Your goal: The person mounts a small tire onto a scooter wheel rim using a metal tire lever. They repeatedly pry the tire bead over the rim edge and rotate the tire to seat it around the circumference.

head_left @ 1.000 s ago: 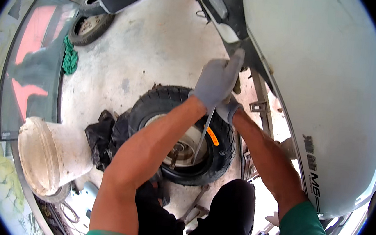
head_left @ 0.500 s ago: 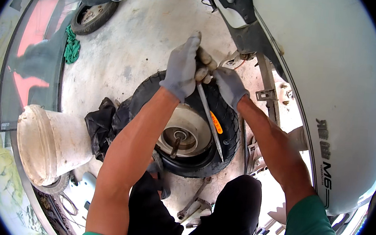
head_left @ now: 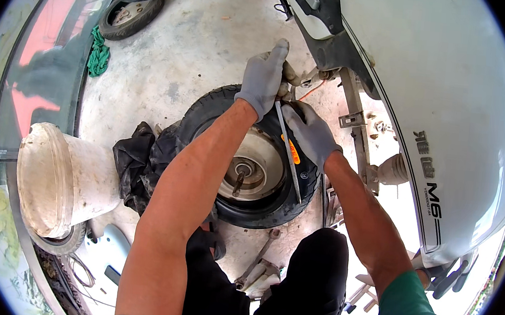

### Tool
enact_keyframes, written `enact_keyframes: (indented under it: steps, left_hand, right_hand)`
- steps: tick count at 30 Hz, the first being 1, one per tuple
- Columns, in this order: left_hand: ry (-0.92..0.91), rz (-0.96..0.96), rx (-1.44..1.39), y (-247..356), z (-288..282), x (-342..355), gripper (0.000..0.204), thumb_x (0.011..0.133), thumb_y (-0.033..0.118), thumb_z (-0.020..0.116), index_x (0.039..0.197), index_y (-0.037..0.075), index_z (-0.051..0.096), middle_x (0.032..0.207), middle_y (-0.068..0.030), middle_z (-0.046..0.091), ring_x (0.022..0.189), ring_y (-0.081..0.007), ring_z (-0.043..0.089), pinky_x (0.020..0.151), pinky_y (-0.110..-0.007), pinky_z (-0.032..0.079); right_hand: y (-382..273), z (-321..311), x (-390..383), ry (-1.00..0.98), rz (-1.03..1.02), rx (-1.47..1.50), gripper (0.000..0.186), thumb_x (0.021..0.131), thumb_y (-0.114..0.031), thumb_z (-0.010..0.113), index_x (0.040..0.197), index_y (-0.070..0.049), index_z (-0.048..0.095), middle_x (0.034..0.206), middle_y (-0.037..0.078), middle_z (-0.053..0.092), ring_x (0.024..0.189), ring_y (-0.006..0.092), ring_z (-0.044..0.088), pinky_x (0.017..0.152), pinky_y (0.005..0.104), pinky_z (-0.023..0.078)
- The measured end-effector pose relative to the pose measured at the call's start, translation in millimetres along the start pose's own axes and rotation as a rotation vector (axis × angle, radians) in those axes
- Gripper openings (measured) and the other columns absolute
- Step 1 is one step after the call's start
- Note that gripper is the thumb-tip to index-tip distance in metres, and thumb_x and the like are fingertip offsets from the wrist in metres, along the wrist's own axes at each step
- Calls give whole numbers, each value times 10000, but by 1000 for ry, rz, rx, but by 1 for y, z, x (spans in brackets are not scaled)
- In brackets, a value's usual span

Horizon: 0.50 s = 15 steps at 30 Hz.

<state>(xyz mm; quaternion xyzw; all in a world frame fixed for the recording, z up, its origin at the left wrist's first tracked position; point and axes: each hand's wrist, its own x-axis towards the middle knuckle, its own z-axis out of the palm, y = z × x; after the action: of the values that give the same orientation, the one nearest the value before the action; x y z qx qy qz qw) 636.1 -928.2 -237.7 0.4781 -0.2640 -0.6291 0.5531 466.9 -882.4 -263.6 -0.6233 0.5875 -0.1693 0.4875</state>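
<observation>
A black tyre on a pale wheel rim [head_left: 268,170] lies flat on the floor before me, with a shaft standing in its hub. My left hand [head_left: 262,79], in a grey work glove, is closed at the far side of the tyre [head_left: 258,220], around the upper end of a long metal tyre lever [head_left: 289,152]. The lever slants down across the tyre beside an orange label. My right hand [head_left: 312,134], gloved alike, is closed over the tyre's far right part, against the lever's upper end; what its fingers grip is hidden.
A white vehicle body panel [head_left: 440,102] rises along the right, over frame parts. At left stand a dirty white bucket [head_left: 48,180], black crumpled plastic [head_left: 133,161] and a leaning glass pane [head_left: 42,70]. Farther back lie tyres [head_left: 131,19] and a green cloth [head_left: 98,54]. Tools lie near my knees.
My right hand has moved down and nearer, from beside the left hand's fingers onto the tyre. My left hand shifted slightly right, still around the lever, which stands a bit steeper.
</observation>
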Motion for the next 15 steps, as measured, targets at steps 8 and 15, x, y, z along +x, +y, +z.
enact_keyframes:
  steps: [8, 15]
  left_hand:
    - [-88, 1, -98, 3, -12, -8, 533, 1069, 521, 550, 809, 56, 564, 751, -175, 666, 412, -131, 405, 470, -348, 475]
    - [38, 170, -234, 22, -71, -33, 496, 1100, 529, 467, 819, 123, 524, 748, -133, 631, 402, -120, 386, 489, -335, 494]
  right_hand:
    - [1, 2, -3, 10, -83, 30, 790, 936, -560, 736, 1435, 29, 565, 1302, 208, 706, 1215, 256, 678, 1040, 343, 505]
    - [-2, -2, -3, -96, -78, -16, 821, 916, -446, 806, 1483, 62, 498, 1339, 158, 678, 1218, 174, 641, 1065, 312, 495]
